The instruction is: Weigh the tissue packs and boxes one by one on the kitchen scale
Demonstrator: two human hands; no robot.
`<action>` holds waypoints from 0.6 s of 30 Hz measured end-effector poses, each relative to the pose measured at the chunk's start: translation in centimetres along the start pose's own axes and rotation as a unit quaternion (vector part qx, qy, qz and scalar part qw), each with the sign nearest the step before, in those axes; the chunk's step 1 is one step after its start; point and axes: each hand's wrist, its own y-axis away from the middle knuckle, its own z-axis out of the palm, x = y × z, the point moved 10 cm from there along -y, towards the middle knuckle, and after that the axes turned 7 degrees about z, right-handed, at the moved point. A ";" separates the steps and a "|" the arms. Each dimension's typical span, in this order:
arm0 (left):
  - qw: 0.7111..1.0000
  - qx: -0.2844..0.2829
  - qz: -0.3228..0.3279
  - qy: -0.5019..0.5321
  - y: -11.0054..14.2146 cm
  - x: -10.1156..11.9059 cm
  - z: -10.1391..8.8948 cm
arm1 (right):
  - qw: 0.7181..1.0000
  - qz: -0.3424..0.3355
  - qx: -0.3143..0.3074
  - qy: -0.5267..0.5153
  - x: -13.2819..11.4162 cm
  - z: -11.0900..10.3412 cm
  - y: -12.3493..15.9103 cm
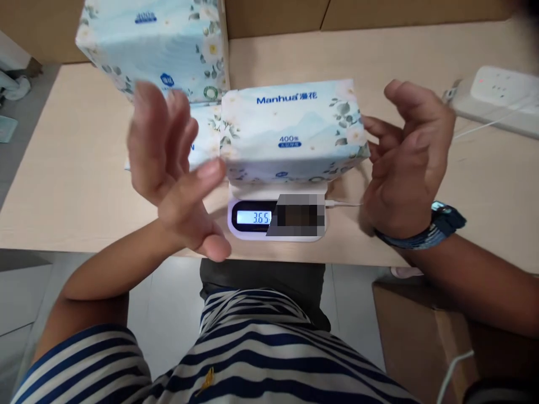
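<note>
Scale (252, 217) on table (84, 185) | tissue pack (290, 126) on scale | other packs (168, 50) left | power strip (499, 90) right

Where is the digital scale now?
In the head view, the digital scale is at centre, close to the near edge of the table, under the Manhua tissue pack.

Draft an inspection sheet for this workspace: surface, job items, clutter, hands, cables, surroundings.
Surface: pale wood-look table.
Job items: Manhua pack above white scale; lit display partly masked.
Clutter: more floral packs, left of the Manhua pack.
Hands: left hand and right hand open, flanking the Manhua pack; contact unclear.
Cables: white cable at scale's right side; power strip far right.
Surroundings: tiled floor; brown box, lower right.
</note>
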 end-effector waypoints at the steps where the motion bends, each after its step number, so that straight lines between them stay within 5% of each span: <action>1: 0.993 0.089 0.062 -0.038 -0.5 1.4 -1.6 | 1.000 -0.011 -0.003 -0.002 -0.1 0.0 0.0; 3: 0.970 0.184 0.126 -0.093 -1.0 3.4 -3.0 | 1.000 -0.023 -0.011 -0.002 -0.1 -0.1 0.1; 11: 0.970 0.166 0.130 -0.121 -1.7 3.2 -2.6 | 0.998 -0.050 -0.024 -0.007 0.1 -0.1 -0.1; 18: 0.981 0.145 -0.024 -0.130 -1.0 2.2 -0.5 | 0.998 -0.050 -0.041 -0.024 1.1 -0.8 -0.4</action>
